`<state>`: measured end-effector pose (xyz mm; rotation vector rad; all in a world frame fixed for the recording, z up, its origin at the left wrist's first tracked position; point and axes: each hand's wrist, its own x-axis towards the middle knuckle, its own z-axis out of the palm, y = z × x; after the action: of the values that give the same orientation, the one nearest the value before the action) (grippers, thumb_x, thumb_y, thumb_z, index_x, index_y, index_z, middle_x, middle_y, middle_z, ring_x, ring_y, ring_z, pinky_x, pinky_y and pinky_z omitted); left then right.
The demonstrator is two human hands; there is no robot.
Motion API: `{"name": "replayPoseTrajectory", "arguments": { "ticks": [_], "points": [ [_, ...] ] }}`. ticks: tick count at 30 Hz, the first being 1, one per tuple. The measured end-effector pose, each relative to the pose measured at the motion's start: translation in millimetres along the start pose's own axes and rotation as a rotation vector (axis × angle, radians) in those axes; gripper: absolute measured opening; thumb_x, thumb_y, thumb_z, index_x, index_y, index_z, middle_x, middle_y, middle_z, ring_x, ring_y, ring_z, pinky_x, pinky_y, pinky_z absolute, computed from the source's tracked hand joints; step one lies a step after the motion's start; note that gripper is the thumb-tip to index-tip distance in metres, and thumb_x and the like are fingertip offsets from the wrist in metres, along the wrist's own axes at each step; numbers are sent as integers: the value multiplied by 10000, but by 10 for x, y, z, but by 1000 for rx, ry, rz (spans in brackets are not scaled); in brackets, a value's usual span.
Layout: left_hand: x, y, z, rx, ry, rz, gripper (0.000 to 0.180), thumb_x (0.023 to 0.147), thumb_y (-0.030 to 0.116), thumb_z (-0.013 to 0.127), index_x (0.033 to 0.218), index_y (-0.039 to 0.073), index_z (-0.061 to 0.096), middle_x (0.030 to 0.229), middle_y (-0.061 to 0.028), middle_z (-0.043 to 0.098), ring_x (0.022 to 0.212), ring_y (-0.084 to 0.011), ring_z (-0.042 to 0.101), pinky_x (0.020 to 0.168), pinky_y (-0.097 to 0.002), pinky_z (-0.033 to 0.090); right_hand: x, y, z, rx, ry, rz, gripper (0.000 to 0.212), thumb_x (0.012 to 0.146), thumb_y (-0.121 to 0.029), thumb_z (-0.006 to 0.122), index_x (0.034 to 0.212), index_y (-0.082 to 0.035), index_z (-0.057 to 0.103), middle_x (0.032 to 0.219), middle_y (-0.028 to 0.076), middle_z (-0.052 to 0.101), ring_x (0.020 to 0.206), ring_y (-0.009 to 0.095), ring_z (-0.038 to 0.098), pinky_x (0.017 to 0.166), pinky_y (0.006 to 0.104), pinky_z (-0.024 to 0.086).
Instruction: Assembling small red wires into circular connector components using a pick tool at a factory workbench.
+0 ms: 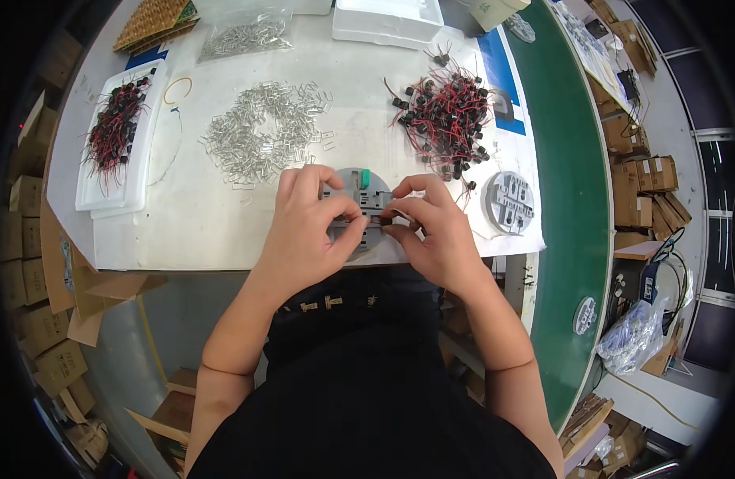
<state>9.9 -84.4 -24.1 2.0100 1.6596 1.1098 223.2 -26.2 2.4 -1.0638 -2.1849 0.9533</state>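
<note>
Okay: white tray left, metal clips next, left hand (grip can't be told) at grey disc, near side of table; right hand pinching small dark part over disc; red-wired heap rightward.

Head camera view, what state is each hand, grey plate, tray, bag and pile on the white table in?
Left hand: bent, thumb and forefinger tips close together over the middle plate; grip unclear.
Right hand: bent, fingertips at a small dark part; grip unclear.
Middle plate: between both hands, partly covered.
Right plate: lying flat, untouched.
Tray: holding wired black parts.
Bag: lying down, holding clips; seal unclear.
Clip pile: loose, spread out.
Wire pile: loose, jumbled.
</note>
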Motion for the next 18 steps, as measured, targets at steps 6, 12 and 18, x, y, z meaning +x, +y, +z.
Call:
{"name": "replayPoseTrajectory", "arguments": {
  "ticks": [6,12,18],
  "points": [
    [-8,-72,218,-35,61,-60,141,778,129,813,879,94,720,1242,-132,580,1192,-369,497,981,-458,446,156,-70,-54,-302,-152,-45,160,823,-38,795,972,-21,739,1054,81,704,782,333,701,670,420,548],
    [-25,-82,254,-70,95,-92,192,754,162,821,913,131,716,1257,-121,581,1176,-363,529,991,-466,455,235,-150,-112,-488,-299,-96,106,871,-100,761,944,-27,736,1017,80,708,749,316,693,641,420,541],
    [-38,-86,253,-35,73,-105,191,760,185,815,925,168,721,1272,-111,578,1178,-357,538,1006,-465,447,207,11,-63,520,39,114,376,1115,-235,571,817,-13,625,845,102,648,531,188,556,504,341,443]
  ]
}}
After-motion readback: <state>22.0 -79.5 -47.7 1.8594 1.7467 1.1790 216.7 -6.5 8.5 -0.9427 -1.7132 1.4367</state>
